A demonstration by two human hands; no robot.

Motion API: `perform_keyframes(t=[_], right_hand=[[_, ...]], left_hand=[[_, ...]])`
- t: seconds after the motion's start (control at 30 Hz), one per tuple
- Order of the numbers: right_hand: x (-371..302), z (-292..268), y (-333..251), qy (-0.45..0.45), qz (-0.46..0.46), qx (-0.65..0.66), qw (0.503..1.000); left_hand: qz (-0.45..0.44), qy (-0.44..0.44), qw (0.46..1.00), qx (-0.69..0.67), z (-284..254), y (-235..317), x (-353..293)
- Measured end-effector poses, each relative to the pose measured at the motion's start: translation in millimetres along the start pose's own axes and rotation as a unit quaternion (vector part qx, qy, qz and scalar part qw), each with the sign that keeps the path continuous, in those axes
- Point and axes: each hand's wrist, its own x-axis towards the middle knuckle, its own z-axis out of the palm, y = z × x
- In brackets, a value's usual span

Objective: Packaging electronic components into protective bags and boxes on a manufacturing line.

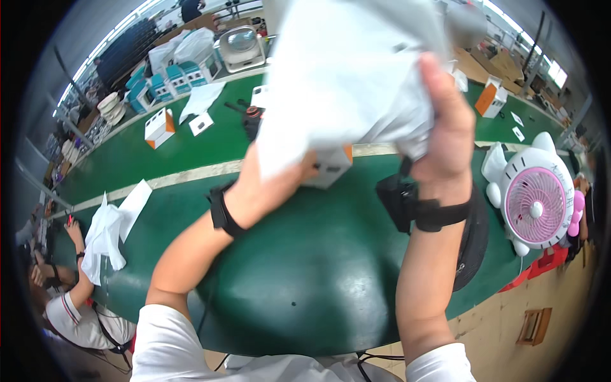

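Observation:
Both my hands are raised above the green table [305,254], holding a large white plastic bag [347,70]. My right hand [445,124] grips the bag's right side, thumb up along it. My left hand [267,181] reaches under the bag's lower left edge, mostly covered by it, and touches a white box with an orange corner [331,167] that sticks out below the bag. Whether the box is inside the bag or behind it, I cannot tell. Black bands sit on both wrists.
A white and pink desk fan [538,204] stands at the right edge. White and orange boxes [159,127] and white bags [105,235] lie on the table to the left. Another person's hands [73,232] work at the far left. Fans and boxes [242,48] stand at the back.

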Motion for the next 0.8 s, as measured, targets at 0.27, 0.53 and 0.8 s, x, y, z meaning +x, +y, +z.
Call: perform_keyframes(t=[0.27, 0.53, 0.8], right_hand=[[-11.9, 49.4, 93.5, -0.074, 0.093, -0.16, 0.98], [-16.6, 19.3, 60.4, -0.066, -0.011, -0.564, 0.823], [-33.2, 45.5, 66.1, -0.281, 0.127, -0.776, 0.55]], left_hand=[[-0.105, -0.013, 0.942, -0.318, 41.4, -8.8, -88.5], [-0.019, 0.042, 0.979, -0.198, 10.6, -19.0, -82.9], [0.018, 0.149, 0.95, -0.273, 23.5, -26.2, -85.0]])
